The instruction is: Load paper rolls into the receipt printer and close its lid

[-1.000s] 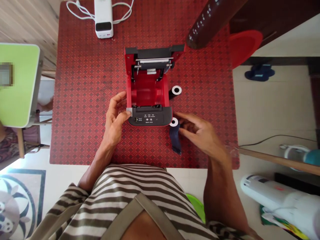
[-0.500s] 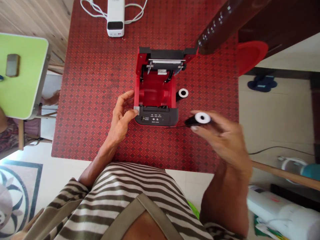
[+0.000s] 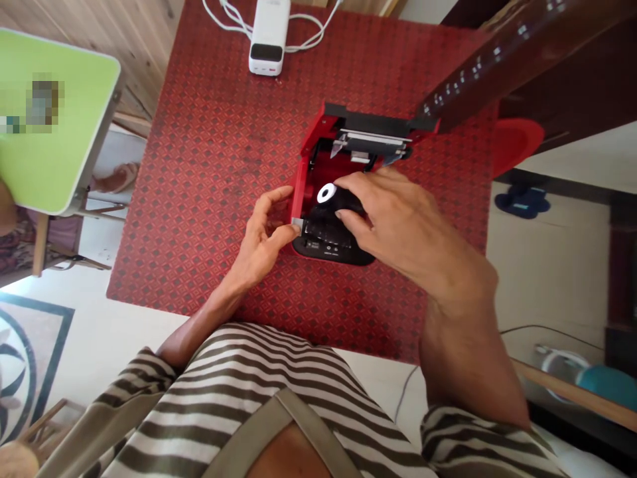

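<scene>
A small red printer (image 3: pixel 311 156) with a black front panel stands open on the red patterned tablecloth (image 3: pixel 213 153). Its lid is tipped back at the far side. My left hand (image 3: pixel 261 236) grips the printer's left front corner, thumb on the grey latch. Over the open bay, my right hand (image 3: pixel 398 222) is closed round a dark roll with a white core (image 3: pixel 327 194). The roll sits low inside the red compartment. My right hand hides most of the bay and the panel's right part.
A white power bank (image 3: pixel 269 36) with white cable lies at the table's far edge. A dark wooden beam (image 3: pixel 497 53) slants over the back right. A green table (image 3: pixel 54 126) stands to the left, a red stool (image 3: pixel 520 143) to the right.
My right hand lifted the dark roll from the cloth beside the printer and carried it left into the open bay. The view swung, shifting the printer rightward. My left hand kept its hold.
</scene>
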Available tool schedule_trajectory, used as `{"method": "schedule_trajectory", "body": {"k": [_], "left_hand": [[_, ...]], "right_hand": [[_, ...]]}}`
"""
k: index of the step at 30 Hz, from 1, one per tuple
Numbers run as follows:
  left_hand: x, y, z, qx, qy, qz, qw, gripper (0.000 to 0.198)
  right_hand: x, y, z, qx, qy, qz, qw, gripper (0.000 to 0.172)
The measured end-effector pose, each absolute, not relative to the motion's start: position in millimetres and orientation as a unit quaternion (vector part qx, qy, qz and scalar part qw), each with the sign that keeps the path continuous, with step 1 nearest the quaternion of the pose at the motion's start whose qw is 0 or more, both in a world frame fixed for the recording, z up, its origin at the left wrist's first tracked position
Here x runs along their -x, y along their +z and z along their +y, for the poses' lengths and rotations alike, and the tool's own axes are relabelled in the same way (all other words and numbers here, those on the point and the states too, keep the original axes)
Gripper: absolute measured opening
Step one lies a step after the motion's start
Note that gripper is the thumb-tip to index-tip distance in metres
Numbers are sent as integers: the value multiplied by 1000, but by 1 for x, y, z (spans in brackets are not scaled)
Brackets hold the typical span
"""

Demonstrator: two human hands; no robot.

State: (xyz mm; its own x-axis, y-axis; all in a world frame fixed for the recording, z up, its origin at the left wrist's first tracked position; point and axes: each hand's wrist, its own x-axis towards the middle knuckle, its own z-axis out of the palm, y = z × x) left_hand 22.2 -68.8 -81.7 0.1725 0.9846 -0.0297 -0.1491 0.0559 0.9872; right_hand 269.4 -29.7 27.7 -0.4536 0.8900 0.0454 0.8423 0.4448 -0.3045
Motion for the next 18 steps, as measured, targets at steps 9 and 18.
{"method": "schedule_trajectory", "body": {"k": [9, 18], "left_hand": [[-21, -84, -71, -514, 477, 426, 572, 66], [-21, -84, -70, -519, 487, 427, 558, 64]], "right_hand": [[-256, 10, -16, 534, 112, -835, 78, 22], [-265, -21, 7, 533, 141, -829, 90, 12]]}}
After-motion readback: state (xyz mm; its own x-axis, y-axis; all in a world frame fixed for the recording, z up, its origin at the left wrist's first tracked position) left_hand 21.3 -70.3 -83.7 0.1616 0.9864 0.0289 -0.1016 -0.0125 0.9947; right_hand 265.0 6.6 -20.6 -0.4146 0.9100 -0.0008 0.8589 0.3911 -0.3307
